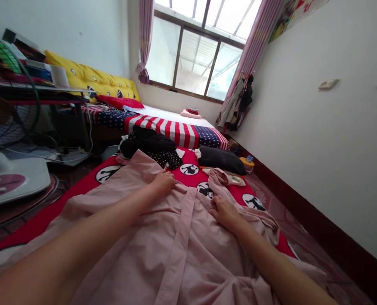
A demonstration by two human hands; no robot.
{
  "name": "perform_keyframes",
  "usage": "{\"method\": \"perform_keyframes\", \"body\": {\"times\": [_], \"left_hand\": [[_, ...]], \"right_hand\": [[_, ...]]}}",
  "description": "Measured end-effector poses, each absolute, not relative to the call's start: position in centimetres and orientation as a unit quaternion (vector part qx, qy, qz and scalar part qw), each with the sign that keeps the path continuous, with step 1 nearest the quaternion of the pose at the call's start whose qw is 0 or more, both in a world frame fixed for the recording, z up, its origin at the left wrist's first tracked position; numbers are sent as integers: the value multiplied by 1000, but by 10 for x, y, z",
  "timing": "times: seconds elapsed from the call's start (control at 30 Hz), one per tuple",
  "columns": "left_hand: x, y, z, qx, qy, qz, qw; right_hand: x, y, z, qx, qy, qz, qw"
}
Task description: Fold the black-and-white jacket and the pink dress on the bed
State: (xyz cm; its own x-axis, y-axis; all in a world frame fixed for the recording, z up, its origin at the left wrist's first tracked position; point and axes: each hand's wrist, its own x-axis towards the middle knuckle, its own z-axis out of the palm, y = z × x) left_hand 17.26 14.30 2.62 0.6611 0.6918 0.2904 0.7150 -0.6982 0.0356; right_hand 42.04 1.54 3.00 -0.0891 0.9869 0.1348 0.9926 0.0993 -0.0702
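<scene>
Dusty-pink shirt (156, 237) lies spread over the near part of a red mat (42, 218) printed with black figures in white discs, its cloth rippled rather than flat. Just beyond the shirt's far left corner sits a heap of black and white-dotted clothes (147, 144); should the shirt be pulled outward there, it might ruck against the heap or drag it along. Past the far right corner rests a folded dark garment (221, 159). Nearer, at the shirt's right side, a bunched sleeve-like length of pink cloth (220, 178) trails toward that garment and could catch beneath another layer, leaving a lump. Down the shirt's middle runs a placket (182, 241), slanted, which would probably twist if the two sides were drawn unequally. Smaller again are the hands: the left hand (163, 183), fingers curled, is at the shirt's far edge; the right hand (225, 212), half open with fingers loosely bent, is on the cloth right of the placket. Whether either pinches fabric I cannot tell; a slack grip could let the edge slip and crease.
</scene>
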Motion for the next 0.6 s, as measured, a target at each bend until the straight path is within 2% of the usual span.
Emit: {"method": "perform_keyframes", "body": {"times": [0.13, 0.4, 0.6], "left_hand": [[170, 156, 21, -892, -430, -132, 43], [189, 205, 56, -833, -522, -168, 71], [204, 229, 53, -821, -538, -175, 74]], "right_hand": [[430, 23, 27, -673, -734, -88, 19], [425, 77, 58, -761, -626, -167, 46], [430, 102, 29, -767, -613, -190, 32]]}}
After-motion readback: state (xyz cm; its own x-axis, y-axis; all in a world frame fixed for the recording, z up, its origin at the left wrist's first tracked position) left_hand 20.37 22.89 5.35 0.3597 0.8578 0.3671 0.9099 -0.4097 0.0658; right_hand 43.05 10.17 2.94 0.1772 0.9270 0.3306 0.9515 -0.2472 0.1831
